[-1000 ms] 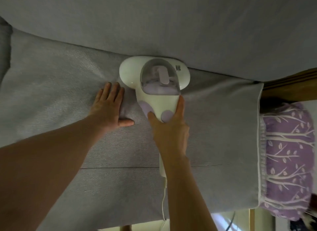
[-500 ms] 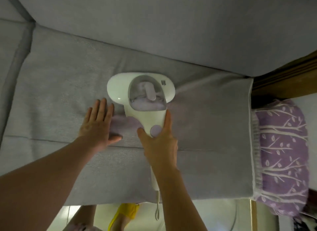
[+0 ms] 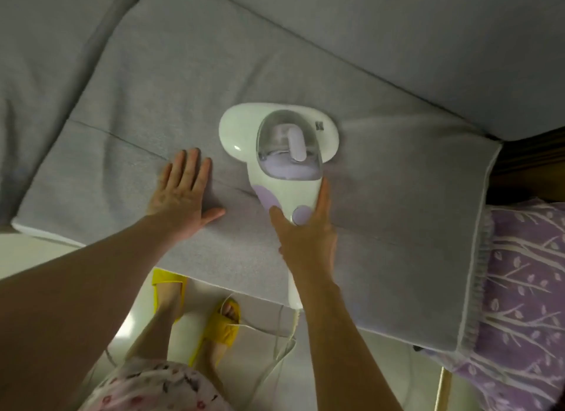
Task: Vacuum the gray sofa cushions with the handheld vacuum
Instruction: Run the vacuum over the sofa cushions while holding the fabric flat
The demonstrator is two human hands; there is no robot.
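White vacuum (image 3: 276, 154) on gray cushion (image 3: 153, 105) | right hand (image 3: 305, 239) grips it | left hand (image 3: 182, 202) flat

Pillow (image 3: 526, 288): purple, white branch-and-leaf print, ruffled pale edge; far right of my view.
Slippers (image 3: 221, 325): yellow, open-toed, on my feet, standing a little apart on the floor.
Floor (image 3: 412, 380): pale, glossy, below me.
Garment (image 3: 153, 386): light cloth with small red and dark flowers, at bottom edge.
Wood frame (image 3: 526, 157): dark brown, just above the pillow.
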